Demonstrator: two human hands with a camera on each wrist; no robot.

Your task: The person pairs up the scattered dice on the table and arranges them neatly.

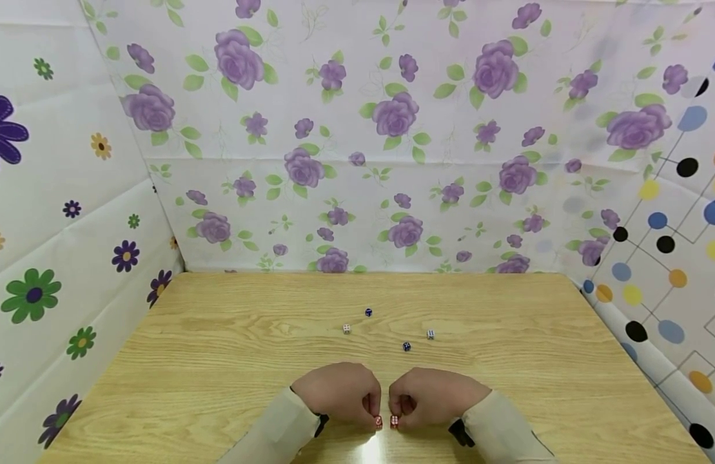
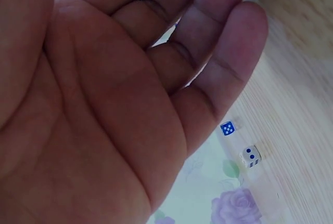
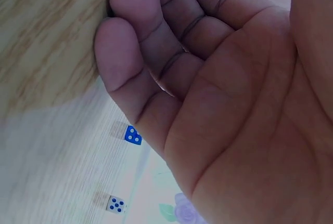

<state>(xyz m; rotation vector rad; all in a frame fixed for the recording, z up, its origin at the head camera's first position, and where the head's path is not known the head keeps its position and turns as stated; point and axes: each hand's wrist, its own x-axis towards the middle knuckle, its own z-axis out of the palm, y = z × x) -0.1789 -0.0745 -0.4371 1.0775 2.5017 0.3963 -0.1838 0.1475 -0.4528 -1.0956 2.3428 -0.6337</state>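
Near the front of the table, my left hand (image 1: 342, 390) pinches a red die (image 1: 378, 422) between curled fingertips. Mirroring it, my right hand (image 1: 437, 394) pinches a second red die (image 1: 394, 421). A narrow gap separates the two red dice, both low against the tabletop. From each wrist only the palm and curled fingers show, hiding the red dice there. Beyond the hands lie a white die (image 1: 347, 328) and a blue die (image 1: 368, 312) on the left, and a blue die (image 1: 406, 347) and a white die (image 1: 430, 334) on the right.
The wooden table (image 1: 247, 348) ends at a back curtain (image 1: 357, 212) printed with purple roses. Flower-printed cloth (image 1: 73, 258) borders the left side, and a dotted cloth (image 1: 676, 212) hangs on the right.
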